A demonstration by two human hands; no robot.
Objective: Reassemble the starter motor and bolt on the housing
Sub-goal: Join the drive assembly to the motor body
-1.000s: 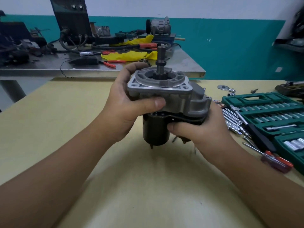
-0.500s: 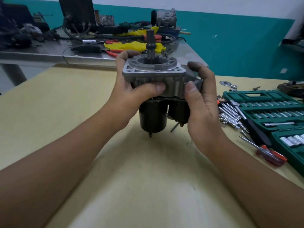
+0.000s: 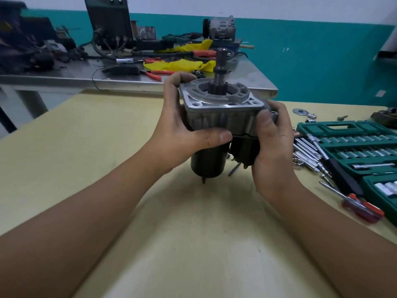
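Two bare forearms reach in from the near edge of the yellow table, and both hands are wrapped around the starter motor, which is held upright just above the tabletop at the centre of the view. The left hand grips it from nine o'clock, thumb laid across the front of the grey housing and fingers curled round the back corner. The right hand grips from three o'clock, thumb pressed on the housing's front corner, palm against the small dark solenoid that hangs beside the black motor body. The housing sits on top of both dark cylinders, and the shaft with its small gear stands up through the round opening toward twelve o'clock.

At four o'clock from the motor a red-handled screwdriver lies on the table, with a black-handled tool and a scatter of chrome bits just beyond it. At three o'clock an open green socket case holds rows of sockets. A flat washer lies past the case at two o'clock.

Farther off, at twelve o'clock, a steel bench carries a yellow cloth, red-handled pliers, a dark boxy machine with cables, and a grey alternator-like unit against the teal wall.
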